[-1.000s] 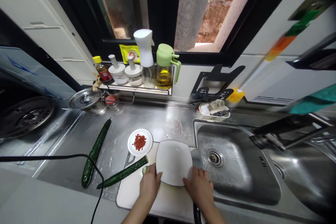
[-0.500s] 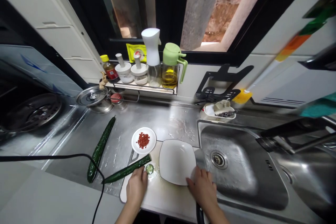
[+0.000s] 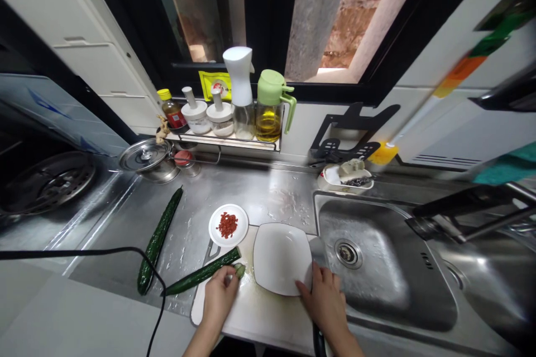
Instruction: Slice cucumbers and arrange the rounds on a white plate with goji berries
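My left hand (image 3: pixel 220 294) pinches a small cucumber slice (image 3: pixel 240 271) between thumb and fingers, just above the white cutting board (image 3: pixel 262 315). Beside it lies a cut cucumber (image 3: pixel 201 276), its cut end toward the board. My right hand (image 3: pixel 326 300) grips the lower right edge of a square white plate (image 3: pixel 281 256), thumb over the rim and fingers along the side. Under and beside this hand lies a knife (image 3: pixel 319 340); its black handle shows below and part of the blade above, the rest hidden. A small round plate (image 3: pixel 215 237) holds chopped red pieces (image 3: pixel 228 225).
A whole cucumber (image 3: pixel 161 240) lies on the steel counter at left, crossed at its lower end by a black cable (image 3: pixel 104 249). The sink (image 3: pixel 377 256) is on the right. Behind stand a lidded pot (image 3: pixel 146 159) and a rack (image 3: pixel 234 142) of seasoning bottles.
My left hand has moved slightly right and taken hold of the cucumber slice, which is now lifted and tilted off the board. My right hand stays at the plate's edge.
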Action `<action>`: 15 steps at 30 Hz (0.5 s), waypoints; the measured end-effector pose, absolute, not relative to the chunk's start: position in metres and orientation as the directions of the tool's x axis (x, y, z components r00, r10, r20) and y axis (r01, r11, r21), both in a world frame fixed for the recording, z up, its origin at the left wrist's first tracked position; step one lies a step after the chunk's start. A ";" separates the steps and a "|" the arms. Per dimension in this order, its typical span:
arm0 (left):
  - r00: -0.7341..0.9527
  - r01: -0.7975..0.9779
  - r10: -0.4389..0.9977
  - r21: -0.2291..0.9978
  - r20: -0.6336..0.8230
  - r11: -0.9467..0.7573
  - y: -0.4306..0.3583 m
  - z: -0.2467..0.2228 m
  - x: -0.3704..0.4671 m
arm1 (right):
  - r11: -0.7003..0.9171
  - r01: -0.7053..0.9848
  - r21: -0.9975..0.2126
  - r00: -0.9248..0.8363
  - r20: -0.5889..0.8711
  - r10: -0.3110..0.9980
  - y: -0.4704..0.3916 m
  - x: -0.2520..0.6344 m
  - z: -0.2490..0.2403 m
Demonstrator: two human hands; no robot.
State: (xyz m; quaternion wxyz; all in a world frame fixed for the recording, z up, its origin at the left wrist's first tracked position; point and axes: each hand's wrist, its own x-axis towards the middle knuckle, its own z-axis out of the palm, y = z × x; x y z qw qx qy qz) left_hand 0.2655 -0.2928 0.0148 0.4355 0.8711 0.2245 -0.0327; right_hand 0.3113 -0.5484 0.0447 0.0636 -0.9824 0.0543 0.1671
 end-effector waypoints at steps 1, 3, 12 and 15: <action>0.899 0.416 0.345 0.770 -0.269 -0.484 -0.295 0.018 0.267 | -0.979 -0.119 -0.163 0.949 -0.310 -0.064 -0.548 0.313 0.045; 0.908 0.404 0.290 0.819 -0.303 -0.408 -0.301 0.025 0.273 | -0.940 -0.038 -0.339 0.964 -0.260 0.054 -0.544 0.319 0.045; 0.896 0.442 0.018 0.888 -0.443 -0.130 -0.342 0.042 0.313 | -0.607 0.076 -0.791 0.913 -0.190 0.361 -0.510 0.343 0.061; 0.861 0.508 -0.002 0.860 -0.509 -0.056 -0.348 0.043 0.323 | -0.636 0.061 -0.769 0.914 -0.214 0.346 -0.511 0.346 0.062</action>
